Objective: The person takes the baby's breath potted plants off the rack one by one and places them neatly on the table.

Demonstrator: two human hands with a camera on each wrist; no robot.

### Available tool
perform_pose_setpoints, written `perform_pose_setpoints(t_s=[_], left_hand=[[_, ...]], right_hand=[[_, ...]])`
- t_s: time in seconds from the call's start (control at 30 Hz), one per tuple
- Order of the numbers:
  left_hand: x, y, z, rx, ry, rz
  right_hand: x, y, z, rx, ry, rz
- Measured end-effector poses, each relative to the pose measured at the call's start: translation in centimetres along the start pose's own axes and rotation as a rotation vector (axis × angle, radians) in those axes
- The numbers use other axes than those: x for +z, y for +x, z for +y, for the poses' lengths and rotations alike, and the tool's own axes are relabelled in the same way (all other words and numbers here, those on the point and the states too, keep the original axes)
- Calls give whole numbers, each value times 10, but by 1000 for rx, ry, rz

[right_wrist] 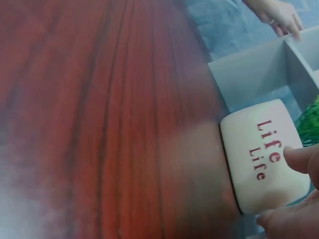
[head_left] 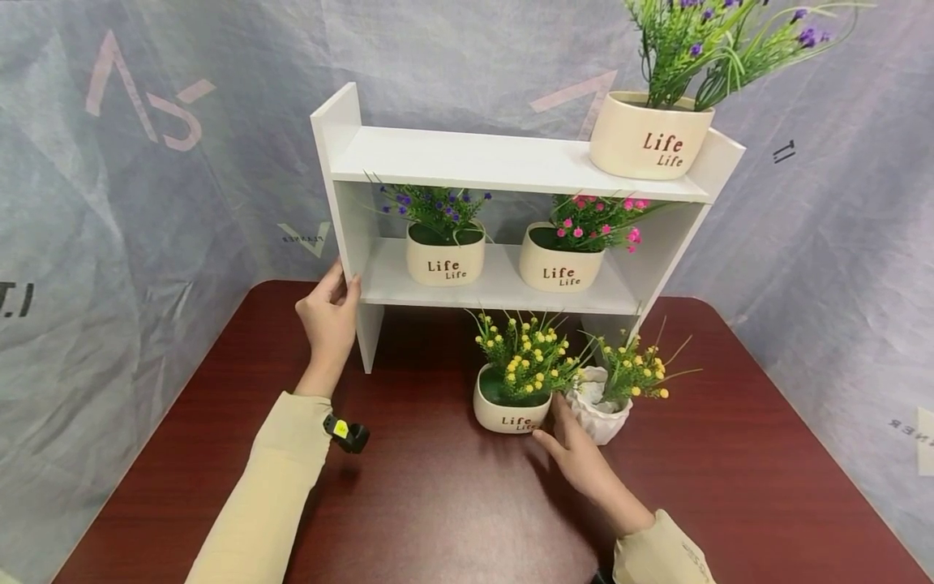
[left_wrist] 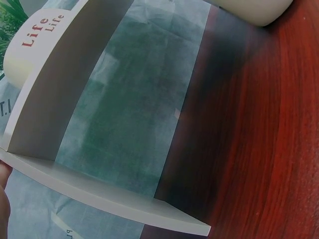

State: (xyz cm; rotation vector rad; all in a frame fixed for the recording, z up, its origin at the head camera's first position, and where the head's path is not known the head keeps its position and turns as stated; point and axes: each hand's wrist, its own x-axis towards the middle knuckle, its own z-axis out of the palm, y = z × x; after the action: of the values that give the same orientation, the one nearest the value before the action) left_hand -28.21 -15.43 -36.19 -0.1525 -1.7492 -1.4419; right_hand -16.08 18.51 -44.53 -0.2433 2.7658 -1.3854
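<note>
Head view, nearest first: sleeved right hand (head_left: 580,462) is low at right, over the dark red desk (head_left: 438,511). Its grip pinches the right end of the cream yellow-flower pot (head_left: 511,414): thumb on the printed "Life" face, fingers round the end. Right wrist view shows the same thumb beside the lettering. Pot is upright on the desk, in front of the white shelf (head_left: 467,158). White ruffled pot (head_left: 606,423), also yellow-flowered, is just right of it, behind the fingers; can't tell if the pots touch.

Farther back, left hand (head_left: 328,316) has its grip closed on the shelf's left side panel, thumb near the front edge. Black strap (head_left: 346,434) on that wrist.

Middle tier: purple-flower pot (head_left: 445,264) left, pink-flower pot (head_left: 562,269) right, apart. Top tier: bigger purple-flowered planter (head_left: 649,142) at the right end. Grey printed curtain (head_left: 467,57) behind everything.
</note>
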Motion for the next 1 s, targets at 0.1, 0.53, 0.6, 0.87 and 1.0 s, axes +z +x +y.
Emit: perform_pose_setpoints(t_s=[0.1, 0.53, 0.6, 0.87, 1.0], left_hand=[[0, 0, 1, 5, -1, 3], [0, 1, -1, 8, -1, 13], [1, 1, -1, 10, 1, 15], [0, 0, -1, 9, 6, 17], [1, 0, 0, 8, 1, 18]], right_hand=[[-4, -9, -4, -14, 9, -14], [-15, -39, -34, 42, 74, -120], [-18, -40, -38, 30, 114, -153], [-41, -46, -56, -120, 120, -211], [-55, -41, -64, -154, 168, -186]])
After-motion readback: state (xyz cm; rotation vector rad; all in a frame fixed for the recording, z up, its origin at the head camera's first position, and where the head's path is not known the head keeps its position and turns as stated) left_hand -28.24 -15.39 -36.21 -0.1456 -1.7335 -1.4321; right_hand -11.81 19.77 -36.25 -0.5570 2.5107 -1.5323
